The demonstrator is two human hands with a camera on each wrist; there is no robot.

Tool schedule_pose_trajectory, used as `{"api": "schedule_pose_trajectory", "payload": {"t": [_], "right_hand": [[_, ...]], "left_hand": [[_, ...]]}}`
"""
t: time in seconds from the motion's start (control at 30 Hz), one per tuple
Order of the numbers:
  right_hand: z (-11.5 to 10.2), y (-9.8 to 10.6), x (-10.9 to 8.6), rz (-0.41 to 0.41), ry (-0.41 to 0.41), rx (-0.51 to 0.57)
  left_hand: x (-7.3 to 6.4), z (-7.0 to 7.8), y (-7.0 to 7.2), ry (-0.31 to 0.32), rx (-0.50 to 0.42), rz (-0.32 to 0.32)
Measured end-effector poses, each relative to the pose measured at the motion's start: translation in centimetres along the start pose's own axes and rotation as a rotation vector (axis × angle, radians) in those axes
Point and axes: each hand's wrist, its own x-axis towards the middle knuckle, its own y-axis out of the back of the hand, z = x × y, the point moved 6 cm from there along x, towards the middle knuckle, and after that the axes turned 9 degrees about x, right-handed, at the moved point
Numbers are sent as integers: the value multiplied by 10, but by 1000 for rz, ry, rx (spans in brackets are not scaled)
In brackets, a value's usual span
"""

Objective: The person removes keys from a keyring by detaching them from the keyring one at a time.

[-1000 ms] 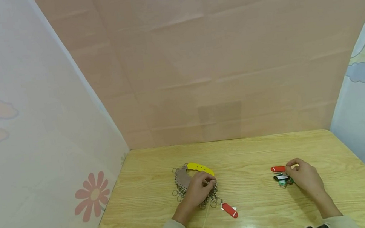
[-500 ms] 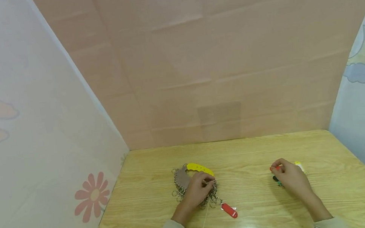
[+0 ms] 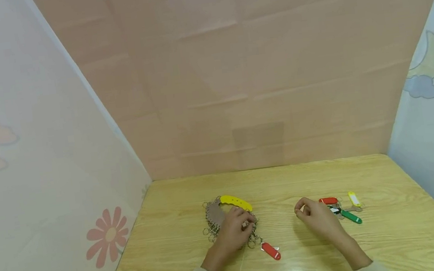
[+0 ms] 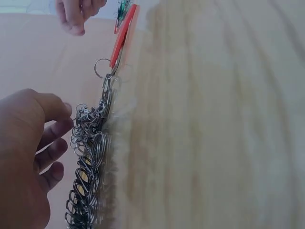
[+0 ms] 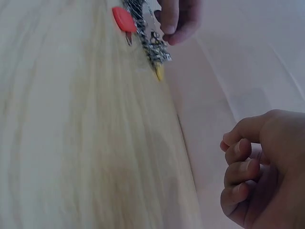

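Observation:
A grey curved plate (image 3: 215,213) with a yellow grip (image 3: 235,202) lies on the table, its edge lined with many metal clips and rings (image 4: 90,191). My left hand (image 3: 230,231) is over its near right side, fingers loosely bent, fingertips at the clips; the wrist view cannot settle whether they touch. A red key tag (image 3: 271,251) lies at the near end of the clips, by a ring. My right hand (image 3: 318,220) hovers between the plate and a small group of key tags, its fingers (image 5: 240,169) loosely curled with nothing seen in them.
On the right lie a red tag (image 3: 328,201), a yellow tag (image 3: 354,199), a green tag (image 3: 351,217) and a black tag (image 3: 335,210), with metal pieces among them. The wooden table (image 3: 287,181) meets a tan back wall (image 3: 254,104) and patterned side walls.
My right hand has left the key tags and moved left toward the plate, uncovering the tags. My left hand has stayed at the clips, its thumb and forefinger now further apart.

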Motion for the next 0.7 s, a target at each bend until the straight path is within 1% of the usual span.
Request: {"api": "schedule_pose_trajectory", "payload": {"t": [0.1, 0.2, 0.27, 0.37, 0.47, 0.7], "right_hand": [[-6, -13, 0, -31, 7, 10], [-11, -28, 0, -69, 14, 7], [-14, -38, -1, -91, 26, 6], [-20, -52, -3, -132, 44, 8], [-26, -64, -4, -170, 71, 9], [-38, -88, -5, -240, 133, -27]], "left_hand": [[-2, 4, 1, -19, -25, -42], [-4, 6, -2, -24, -50, -110], [-5, 8, -3, -43, -38, -142], [-7, 10, -5, -96, -3, -162], [-7, 12, -6, -134, 26, -171], [-7, 14, -7, -158, 72, -182]]}}
